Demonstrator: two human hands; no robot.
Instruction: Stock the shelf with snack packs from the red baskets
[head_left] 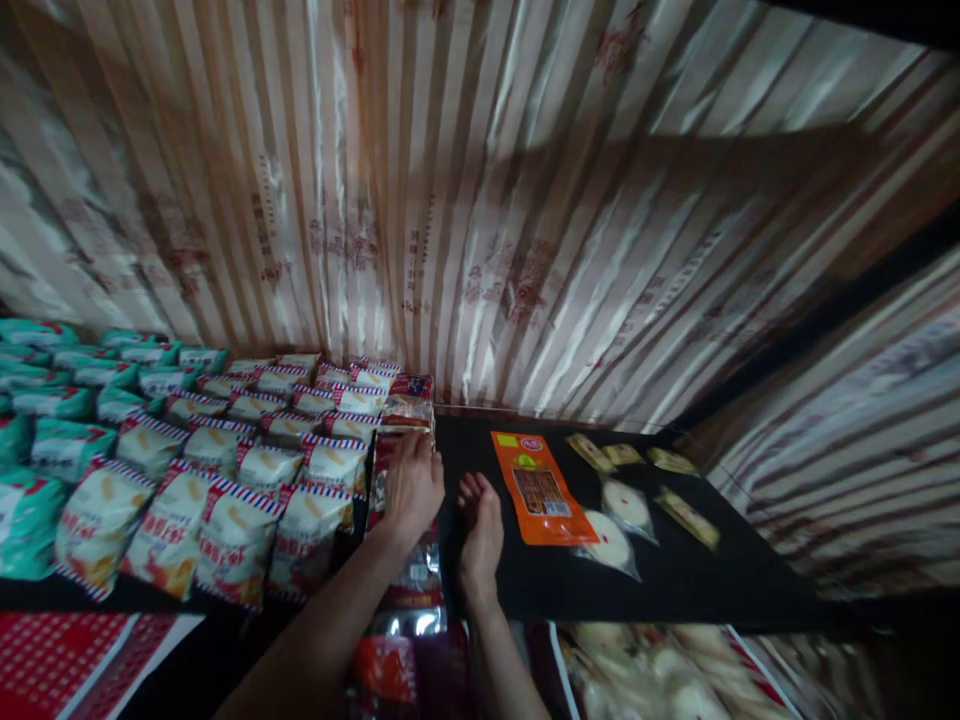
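Observation:
A column of dark red snack packets (420, 590) runs away from me along the middle of the black surface. My left hand (412, 485) lies on these packets, palm down with its fingers stretched forward. Just right of the column, my right hand (481, 530) is held with its palm turned toward the packets and its fingers loosely apart, holding nothing. An orange flat pouch (540, 495) lies to the right of that hand, not touching it. White-and-red snack bags (307, 530) stand in rows close to the left of the column.
Teal bags (71, 450) fill the far left. Beyond the orange pouch lie round wrapped white pieces (626, 505) and small yellowish packets (686, 515). A bin of pale wrapped food (660, 675) sits below the front edge. Striped plastic sheeting (465, 220) hangs behind.

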